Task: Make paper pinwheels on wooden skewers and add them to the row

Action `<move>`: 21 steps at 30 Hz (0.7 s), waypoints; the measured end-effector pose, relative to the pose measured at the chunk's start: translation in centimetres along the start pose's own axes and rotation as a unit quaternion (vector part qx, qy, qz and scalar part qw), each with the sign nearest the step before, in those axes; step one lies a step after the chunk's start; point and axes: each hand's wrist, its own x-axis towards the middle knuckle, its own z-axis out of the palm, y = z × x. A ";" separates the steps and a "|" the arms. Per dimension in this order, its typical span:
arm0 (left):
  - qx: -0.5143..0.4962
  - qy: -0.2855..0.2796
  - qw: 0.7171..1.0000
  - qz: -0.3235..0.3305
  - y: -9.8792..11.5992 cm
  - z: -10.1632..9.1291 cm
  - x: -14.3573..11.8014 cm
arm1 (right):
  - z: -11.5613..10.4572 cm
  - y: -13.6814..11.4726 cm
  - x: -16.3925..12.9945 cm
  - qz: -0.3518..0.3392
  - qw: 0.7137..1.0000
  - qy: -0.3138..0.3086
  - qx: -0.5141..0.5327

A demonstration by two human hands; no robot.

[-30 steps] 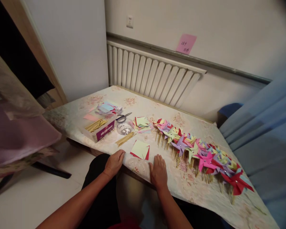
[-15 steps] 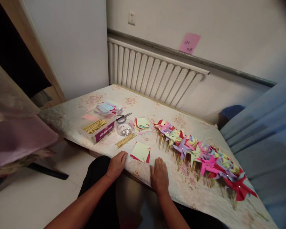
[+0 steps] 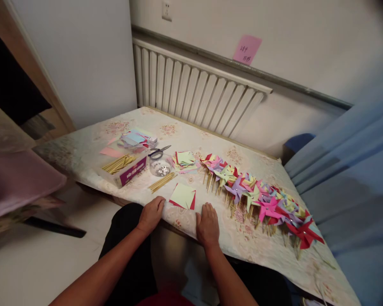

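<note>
Nothing moved — table (image 3: 83,153), radiator (image 3: 194,93) unchanged.

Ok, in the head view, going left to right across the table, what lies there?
Box of sticks → clear cup → stack of cut paper squares → row of paper pinwheels.

Head view — forward-down, near table (image 3: 83,153)

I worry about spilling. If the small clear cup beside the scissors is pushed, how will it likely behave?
The cup looks thin, clear and squat, so it is probably light and would slide on the tablecloth rather than tip. It has no visible lid, so the small shiny pieces inside may scatter after a hard knock. The scissors at its rim might shift with it.
</note>
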 end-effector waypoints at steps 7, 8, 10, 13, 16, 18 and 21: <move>0.067 -0.036 0.997 0.004 0.4 0.2 0.3 | -0.2 0.1 -0.1 -0.009 1.000 0.011 0.020; 0.078 -0.038 0.996 0.006 0.5 0.3 0.3 | -0.2 0.2 -0.1 -0.010 0.999 0.015 0.029; 0.098 -0.039 0.994 0.009 0.7 0.4 0.4 | -0.2 0.4 0.0 -0.003 0.998 0.023 0.053; 0.115 -0.033 0.993 0.010 1.0 0.5 0.4 | -0.3 0.7 0.5 0.041 0.992 0.041 0.110; 0.120 -0.032 0.992 0.012 1.2 0.4 0.3 | -0.4 1.0 1.2 0.099 0.978 0.062 0.172; 0.121 -0.035 0.992 0.010 1.3 0.3 0.3 | -0.5 1.1 1.8 0.110 0.970 0.073 0.203; 0.122 -0.041 0.992 0.006 1.4 0.3 0.2 | -0.6 1.2 2.7 0.102 0.968 0.076 0.216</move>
